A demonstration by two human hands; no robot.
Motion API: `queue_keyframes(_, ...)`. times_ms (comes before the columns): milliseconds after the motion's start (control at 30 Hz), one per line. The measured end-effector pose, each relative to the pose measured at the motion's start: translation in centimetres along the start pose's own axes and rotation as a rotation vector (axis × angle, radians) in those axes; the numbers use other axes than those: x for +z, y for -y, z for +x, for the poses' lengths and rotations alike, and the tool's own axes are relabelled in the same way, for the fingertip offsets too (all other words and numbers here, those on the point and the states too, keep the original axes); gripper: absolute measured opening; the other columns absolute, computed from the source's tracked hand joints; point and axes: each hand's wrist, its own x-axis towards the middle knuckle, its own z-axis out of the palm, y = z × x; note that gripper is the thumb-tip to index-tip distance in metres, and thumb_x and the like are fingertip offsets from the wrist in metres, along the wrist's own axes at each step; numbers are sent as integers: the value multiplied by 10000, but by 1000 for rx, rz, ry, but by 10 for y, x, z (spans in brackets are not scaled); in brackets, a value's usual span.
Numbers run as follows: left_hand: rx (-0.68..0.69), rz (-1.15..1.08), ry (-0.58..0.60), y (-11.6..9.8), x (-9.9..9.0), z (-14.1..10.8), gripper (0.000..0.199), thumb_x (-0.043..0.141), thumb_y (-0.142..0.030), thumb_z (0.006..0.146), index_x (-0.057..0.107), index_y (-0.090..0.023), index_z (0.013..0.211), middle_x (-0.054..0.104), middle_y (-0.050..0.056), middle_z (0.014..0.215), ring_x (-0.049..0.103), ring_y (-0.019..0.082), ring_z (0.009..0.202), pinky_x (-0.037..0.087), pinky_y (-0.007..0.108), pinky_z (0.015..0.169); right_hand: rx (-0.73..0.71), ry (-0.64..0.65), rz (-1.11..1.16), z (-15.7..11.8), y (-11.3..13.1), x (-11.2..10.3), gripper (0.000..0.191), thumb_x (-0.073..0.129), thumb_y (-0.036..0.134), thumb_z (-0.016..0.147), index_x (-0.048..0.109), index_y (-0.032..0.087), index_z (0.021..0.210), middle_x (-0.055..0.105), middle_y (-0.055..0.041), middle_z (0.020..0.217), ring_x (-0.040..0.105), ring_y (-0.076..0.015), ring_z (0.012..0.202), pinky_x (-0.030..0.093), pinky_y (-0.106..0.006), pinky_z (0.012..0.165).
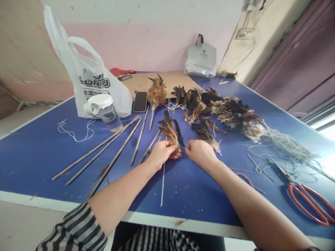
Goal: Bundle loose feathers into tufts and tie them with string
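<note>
My left hand (164, 153) is closed around the base of a small bunch of brown and dark feathers (168, 127), tips pointing up and away. Just to its right, my right hand (201, 153) pinches the lower end of a single black feather (178, 131). A thin pale strip (162, 188) runs down from under my left hand toward the table's front edge; whether the hand grips it is hidden. Beyond the hands, a fuller brown feather bunch (157, 93) is fixed on a stick (151, 119). Loose dark feathers (204, 131) lie close to my right hand.
Several thin sticks (117, 155) lie left on the blue table (125, 195). A plastic bottle (107, 113), white bag (86, 80) and phone (140, 101) stand or lie behind. Feather piles (232, 111), tangled string (288, 143) and red-handled scissors (303, 195) occupy the right.
</note>
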Motion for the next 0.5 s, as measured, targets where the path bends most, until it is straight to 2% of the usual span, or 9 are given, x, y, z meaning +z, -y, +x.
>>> queue_keyframes(67, 1, 0, 10, 0, 0, 0, 97, 617, -164, 755, 622, -83, 703, 655, 68, 694, 626, 102, 564, 505, 182, 524, 21, 11, 23, 0, -7, -2, 214, 474, 241, 741, 672, 167, 704, 678, -96, 716, 625, -210, 701, 407, -274, 599)
queue_keyframes(133, 4, 3, 21, 0, -1, -1, 107, 633, -182, 746, 625, -85, 701, 656, 64, 693, 626, 101, 564, 506, 182, 529, 26, -5, 167, 1, -15, -5, 179, 505, 236, 714, 657, 165, 653, 663, -78, 664, 606, -186, 659, 399, -260, 582)
queue_keyframes(267, -3, 18, 50, 1, -2, -1, 123, 669, -204, 716, 634, -87, 705, 668, 71, 710, 635, 103, 578, 500, 170, 530, 88, 57, 771, 1, -25, -7, 220, 559, 359, 710, 608, 164, 620, 530, 4, 467, 451, -98, 434, 331, -224, 441)
queue_keyframes(367, -23, -15, 105, 2, -2, -2, 150, 689, -226, 701, 645, -92, 751, 686, 97, 790, 651, 119, 612, 499, 170, 526, 125, 112, 1206, 1, -19, -4, 280, 610, 428, 681, 571, 153, 643, 456, 45, 455, 342, -56, 381, 260, -207, 388)
queue_keyframes(433, -44, -56, 150, 3, -1, -3, 167, 688, -238, 706, 651, -99, 792, 690, 108, 844, 659, 125, 634, 494, 164, 518, 102, 143, 1348, 0, -13, 0, 288, 643, 423, 660, 578, 142, 667, 460, 49, 473, 330, -46, 395, 240, -200, 392)
queue_keyframes(500, -74, -98, 182, 2, -1, -4, 180, 685, -241, 711, 654, -106, 825, 690, 109, 865, 664, 126, 644, 486, 153, 505, 75, 168, 1384, -1, -9, 2, 288, 653, 415, 660, 593, 134, 681, 466, 50, 471, 321, -42, 405, 222, -199, 400)
